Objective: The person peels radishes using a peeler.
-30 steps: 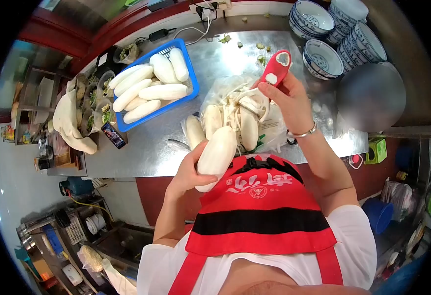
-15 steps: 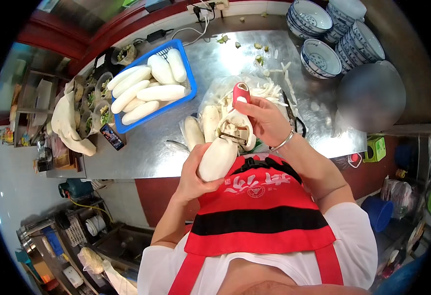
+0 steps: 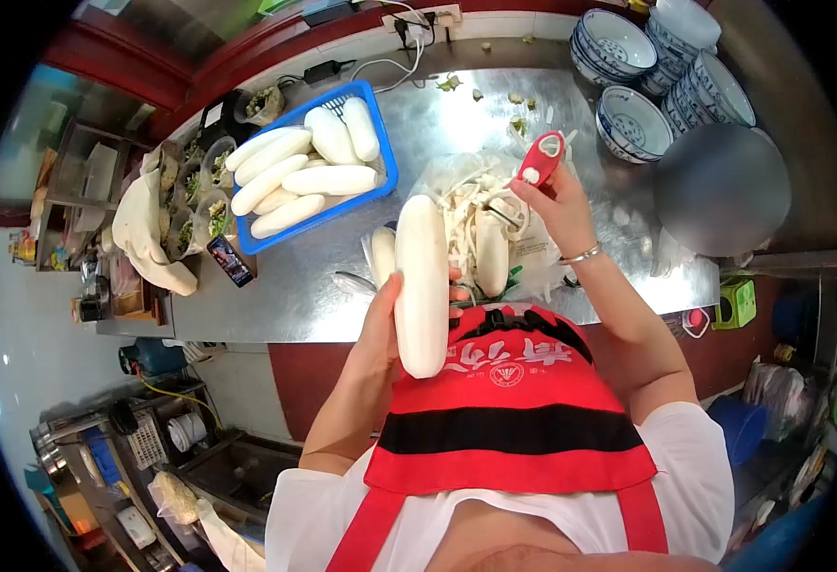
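Note:
My left hand [image 3: 382,319] is wrapped round a long white daikon radish [image 3: 421,286], which points away from me above the counter's front edge. My right hand [image 3: 563,205] grips a peeler by its red handle [image 3: 538,162]. The peeler's blade end is apart from the held daikon, over white peelings [image 3: 463,212] heaped on a clear plastic bag [image 3: 533,253]. Among the peelings lies another daikon [image 3: 492,255]. One more daikon [image 3: 382,254] shows partly behind my left hand.
A blue basket [image 3: 390,157] of several white daikons stands at the back left of the metal counter [image 3: 285,310]. Beside it are a phone [image 3: 230,261] and tubs of chopped greens [image 3: 218,217]. Patterned bowls [image 3: 634,124] are stacked at the back right. Trimmings [image 3: 516,98] lie scattered.
The peeler has come off the daikon and swung right, its handle now tilted right. My left hand has brought the daikon up to a lengthwise position, showing its full length.

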`<state>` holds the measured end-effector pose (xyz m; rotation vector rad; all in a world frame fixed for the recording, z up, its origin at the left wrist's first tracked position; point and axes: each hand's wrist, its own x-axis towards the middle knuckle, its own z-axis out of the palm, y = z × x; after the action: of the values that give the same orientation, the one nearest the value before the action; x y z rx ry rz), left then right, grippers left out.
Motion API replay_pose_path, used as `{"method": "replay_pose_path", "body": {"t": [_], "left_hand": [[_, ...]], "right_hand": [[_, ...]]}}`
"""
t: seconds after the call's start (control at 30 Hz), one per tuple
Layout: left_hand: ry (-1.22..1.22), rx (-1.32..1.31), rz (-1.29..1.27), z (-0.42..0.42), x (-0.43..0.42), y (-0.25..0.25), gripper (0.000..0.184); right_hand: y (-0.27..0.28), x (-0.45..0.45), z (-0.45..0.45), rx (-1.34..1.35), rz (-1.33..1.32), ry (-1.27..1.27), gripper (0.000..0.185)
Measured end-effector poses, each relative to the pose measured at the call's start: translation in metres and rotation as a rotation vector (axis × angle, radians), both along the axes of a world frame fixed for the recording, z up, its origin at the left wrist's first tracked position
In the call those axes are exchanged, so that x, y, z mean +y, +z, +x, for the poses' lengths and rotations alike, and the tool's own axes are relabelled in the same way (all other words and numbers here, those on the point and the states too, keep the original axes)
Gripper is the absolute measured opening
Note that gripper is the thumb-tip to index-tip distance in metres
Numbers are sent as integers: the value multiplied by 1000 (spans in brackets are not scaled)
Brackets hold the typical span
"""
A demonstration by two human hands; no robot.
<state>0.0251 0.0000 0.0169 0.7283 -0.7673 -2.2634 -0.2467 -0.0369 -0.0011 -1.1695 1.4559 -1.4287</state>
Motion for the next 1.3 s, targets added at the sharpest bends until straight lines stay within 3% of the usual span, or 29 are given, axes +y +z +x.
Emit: {"method": "replay_pose_path", "body": {"t": [0.03, 0.1, 0.13, 0.23, 0.3, 0.33, 0.5, 0.57, 0.63, 0.7, 0.77, 0.83, 0.9, 0.97, 1.03, 1.1, 1.2, 1.23, 1.27, 1.3], "left_hand": [[28, 103, 191, -3, 0, -5, 74], [40, 207, 248, -11, -2, -7, 72], [54, 306, 303, -13, -2, -7, 72], [40, 425, 396, -11, -1, -32, 73], [23, 328, 373, -7, 2, -35, 72], [8, 229, 348, -6, 4, -34, 71], [-5, 318, 466, -2, 14, -20, 75], [-34, 382, 493, 1, 19, -19, 77], [-81, 453, 447, 6, 24, -16, 82], [-80, 396, 385, 12, 20, -21, 81], [-66, 341, 333, 12, 21, -20, 81], [108, 100, 441, 3, 14, -12, 76], [77, 199, 441, 5, 11, -22, 74], [43, 295, 441, 4, 10, -25, 73], [34, 294, 426, 3, 11, -26, 73], [-3, 257, 411, 6, 15, -33, 73], [-32, 246, 432, 12, 22, -31, 72], [-32, 271, 467, 12, 24, -27, 72], [-33, 272, 466, 11, 26, -23, 72], [-10, 333, 425, 10, 27, -18, 71]], "right_hand": [[12, 3, 5, 1, 1, -2, 25], [39, 13, 23, -366, 92, 63, 21], [44, 16, 31, -426, 83, 115, 22], [50, 23, 55, -407, 95, 310, 25], [45, 25, 70, -436, 77, 409, 34], [44, 23, 75, -421, 87, 413, 33], [9, -9, 59, -323, 189, 352, 28], [-19, -28, 36, -399, 248, 176, 29], [-32, -36, 11, 584, 171, -19, 32], [-36, -34, 1, 738, 136, -3, 34], [-31, -30, 0, 628, 53, -89, 33], [-5, -24, 13, 540, 120, -87, 28], [13, -13, 32, -18, 17, 63, 27], [23, 2, 59, -398, 29, 240, 34], [41, 15, 72, -338, 88, 406, 33], [23, 7, 72, -417, 156, 304, 29], [-16, -19, 42, -352, 194, 174, 26], [-30, -26, 31, -140, 55, 63, 28], [-48, -33, 14, 394, 4, -121, 31], [-50, -33, 0, 394, 2, -124, 31]]}}
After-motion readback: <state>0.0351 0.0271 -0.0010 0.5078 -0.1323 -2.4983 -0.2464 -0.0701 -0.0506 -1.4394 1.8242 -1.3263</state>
